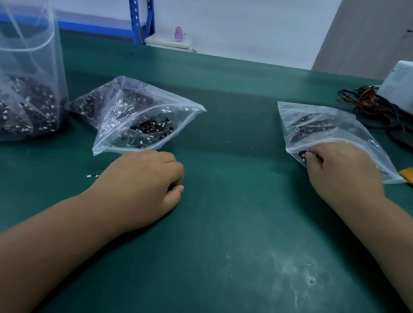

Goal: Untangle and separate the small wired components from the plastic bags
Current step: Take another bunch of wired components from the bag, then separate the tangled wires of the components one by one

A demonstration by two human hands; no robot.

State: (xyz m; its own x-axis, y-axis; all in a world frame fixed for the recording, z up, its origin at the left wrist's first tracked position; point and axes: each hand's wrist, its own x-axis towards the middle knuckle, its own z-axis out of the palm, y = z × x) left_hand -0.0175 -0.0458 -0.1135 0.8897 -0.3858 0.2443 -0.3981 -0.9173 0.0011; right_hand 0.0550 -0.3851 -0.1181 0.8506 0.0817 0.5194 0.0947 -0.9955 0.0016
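On the desk (233, 241), your right grip (341, 169) sits inside the mouth of the right bag (322, 123), fingertips pinching dark wired components (304, 154). Your left grip (143, 186) rests curled below the middle bag (144, 119); whether it holds anything, you cannot tell. One loose component (93, 175) lies just left of it.

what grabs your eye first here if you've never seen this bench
Two bare hands on the green mat: the right hand reaches into the mouth of a clear zip bag at right, while the left hand rests curled before a second open bag of dark wired components. At far left stands a big clear bag heaped with the same parts.
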